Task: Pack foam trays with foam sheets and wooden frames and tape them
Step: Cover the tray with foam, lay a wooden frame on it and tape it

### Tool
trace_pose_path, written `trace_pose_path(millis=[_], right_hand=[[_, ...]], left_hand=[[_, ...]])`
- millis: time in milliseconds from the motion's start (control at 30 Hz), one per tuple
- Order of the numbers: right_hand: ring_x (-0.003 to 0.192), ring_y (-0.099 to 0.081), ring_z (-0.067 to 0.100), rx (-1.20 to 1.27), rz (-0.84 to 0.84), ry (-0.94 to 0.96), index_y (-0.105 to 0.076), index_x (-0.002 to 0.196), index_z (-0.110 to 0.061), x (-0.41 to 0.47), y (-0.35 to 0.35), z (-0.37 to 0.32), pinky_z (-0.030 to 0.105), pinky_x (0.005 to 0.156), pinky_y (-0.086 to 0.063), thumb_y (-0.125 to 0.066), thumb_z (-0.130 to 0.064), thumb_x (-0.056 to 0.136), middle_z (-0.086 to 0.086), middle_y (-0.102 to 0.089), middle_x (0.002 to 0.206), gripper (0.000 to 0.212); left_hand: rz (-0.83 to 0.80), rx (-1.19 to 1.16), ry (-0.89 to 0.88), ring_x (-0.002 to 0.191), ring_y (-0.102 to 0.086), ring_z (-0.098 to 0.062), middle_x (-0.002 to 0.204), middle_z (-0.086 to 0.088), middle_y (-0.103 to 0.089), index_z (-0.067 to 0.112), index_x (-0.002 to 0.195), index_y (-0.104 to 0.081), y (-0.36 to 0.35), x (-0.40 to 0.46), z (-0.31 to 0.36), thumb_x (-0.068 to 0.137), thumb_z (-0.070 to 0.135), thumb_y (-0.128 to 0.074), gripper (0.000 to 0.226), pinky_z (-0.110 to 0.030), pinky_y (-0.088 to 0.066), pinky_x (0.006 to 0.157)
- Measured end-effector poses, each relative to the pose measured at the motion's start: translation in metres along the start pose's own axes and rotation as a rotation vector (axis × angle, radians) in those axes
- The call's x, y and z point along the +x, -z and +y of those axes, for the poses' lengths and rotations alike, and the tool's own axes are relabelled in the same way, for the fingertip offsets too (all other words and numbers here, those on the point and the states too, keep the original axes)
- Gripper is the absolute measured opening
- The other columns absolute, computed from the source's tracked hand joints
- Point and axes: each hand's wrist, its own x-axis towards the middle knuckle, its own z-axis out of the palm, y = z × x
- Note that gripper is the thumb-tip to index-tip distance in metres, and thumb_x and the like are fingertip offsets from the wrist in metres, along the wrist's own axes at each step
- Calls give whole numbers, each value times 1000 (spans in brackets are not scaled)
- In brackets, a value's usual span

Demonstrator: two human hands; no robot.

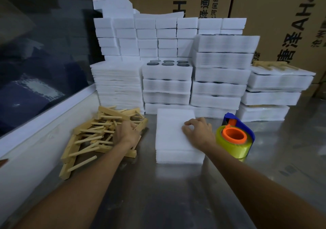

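A white foam tray covered by a foam sheet (pixel 172 133) lies on the steel table in front of me. My right hand (pixel 198 131) rests on its right side with the fingers curled down onto the sheet. A loose heap of wooden frames (pixel 95 135) lies to the left. My left hand (pixel 126 131) reaches into that heap, its fingers curled among the sticks; what they hold is hidden. A tape dispenser (pixel 234 137) with a yellow roll, orange core and blue handle stands just right of my right hand.
Stacks of foam trays (pixel 220 80) and foam sheets (pixel 116 86) line the back of the steel table (pixel 176 193). One open tray shows dark round discs (pixel 167 63). A taped pack with a wooden frame on top (pixel 275 66) sits at right. Cardboard boxes (pixel 273 17) stand behind.
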Motion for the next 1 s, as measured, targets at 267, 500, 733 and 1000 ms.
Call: trace_pose_path(millis=[267,500,733,1000], right_hand=[[128,-38,27,-82,61,35,-63,130,-26,-2,-2,0,42,102,-37,-48,-47,101,3,-45,139,38],[109,-50,27,-206,86,93,-69,94,-18,-2,1,-4,35,80,-37,-47,-38,100,1,-54,100,30],[108,-58,33,71,-48,-50,-76,107,-15,-4,20,-7,46,102,-41,-17,-62,101,12,-67,115,75],[88,-63,22,162,-79,1,-71,74,-29,-5,18,0,39,81,-50,-50,-71,89,-5,-65,78,49]], left_hand=[[268,-245,-170,88,-61,-28,103,-2,-57,17,112,-55,23,2,36,101,19,-42,17,-38,-51,68],[5,-915,121,58,-56,-18,73,-3,-60,16,97,-63,33,-7,75,94,22,-59,7,-33,-51,54],[-204,-859,164,50,-50,-13,66,0,-71,9,79,-64,4,-30,92,97,28,-56,27,-19,-31,38],[-231,-481,82,94,-63,-31,110,-14,-66,3,115,-56,-29,-46,100,98,37,-45,40,-31,-42,61]])
